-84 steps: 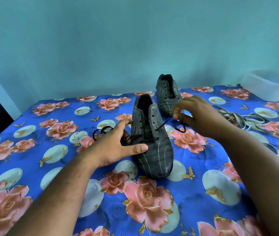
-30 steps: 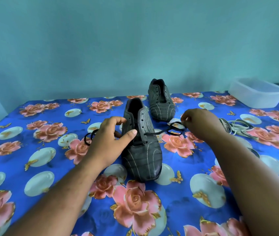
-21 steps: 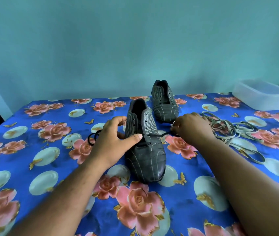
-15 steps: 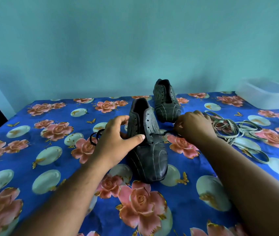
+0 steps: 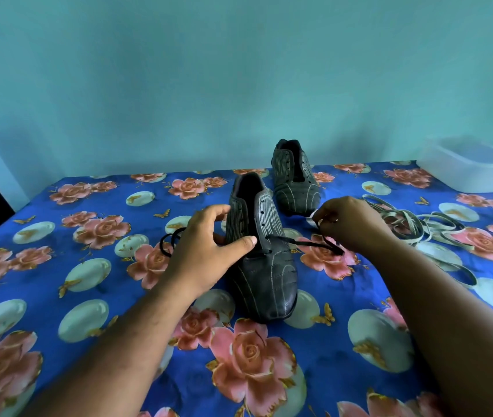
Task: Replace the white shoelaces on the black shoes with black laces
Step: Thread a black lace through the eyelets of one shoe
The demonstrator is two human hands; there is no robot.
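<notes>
Behind left hand (image 5: 206, 251), black lace (image 5: 302, 242) loops vanish (partly).

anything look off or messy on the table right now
Only the white laces: they lie in a loose tangled heap on the floral cloth, right of the right hand. The far shoe has no lace. Nothing looks damaged or spilled.

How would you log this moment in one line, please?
left hand steadies near shoe | right hand pinches black lace | far shoe unlaced
</notes>
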